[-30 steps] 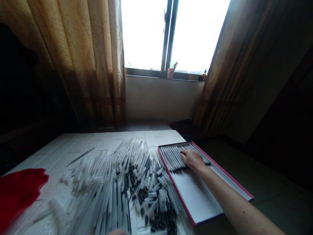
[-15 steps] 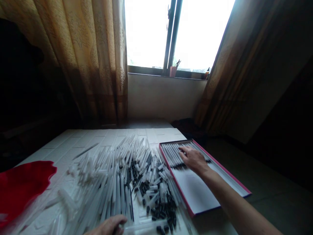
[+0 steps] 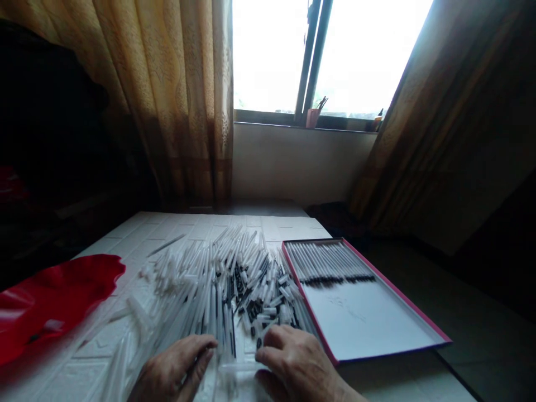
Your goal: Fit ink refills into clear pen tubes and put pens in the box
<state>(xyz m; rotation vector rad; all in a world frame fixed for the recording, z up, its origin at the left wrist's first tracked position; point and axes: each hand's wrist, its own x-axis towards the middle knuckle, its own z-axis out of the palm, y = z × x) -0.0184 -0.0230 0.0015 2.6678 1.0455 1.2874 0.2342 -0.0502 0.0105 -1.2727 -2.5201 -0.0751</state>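
My left hand (image 3: 176, 368) is at the bottom of the view, thumb and fingers pressed together; what they hold, if anything, cannot be made out. Opposite it, my right hand (image 3: 295, 363) is closed with the fingertips around the end of a clear pen barrel (image 3: 237, 367), which points toward my left hand. Beyond both hands spreads a heap of clear pen barrels (image 3: 188, 301), mixed with dark refills (image 3: 232, 329) and small black and clear caps (image 3: 268, 310). To the right, a shallow pink-edged box (image 3: 372, 324) holds a row of pens (image 3: 326, 259), their dark ends toward me.
A red wavy-edged dish (image 3: 62, 301) sits on the left of the white brick-patterned table (image 3: 146, 229). One loose grey pen-like stick (image 3: 167, 244) lies behind the heap. Curtains (image 3: 188, 111) and a window stand beyond, with a pink cup (image 3: 312, 117) on the sill.
My right hand has left the row in the box and come back to the table, beside my left hand. More of the row of pens shows. The whole view has shifted slightly.
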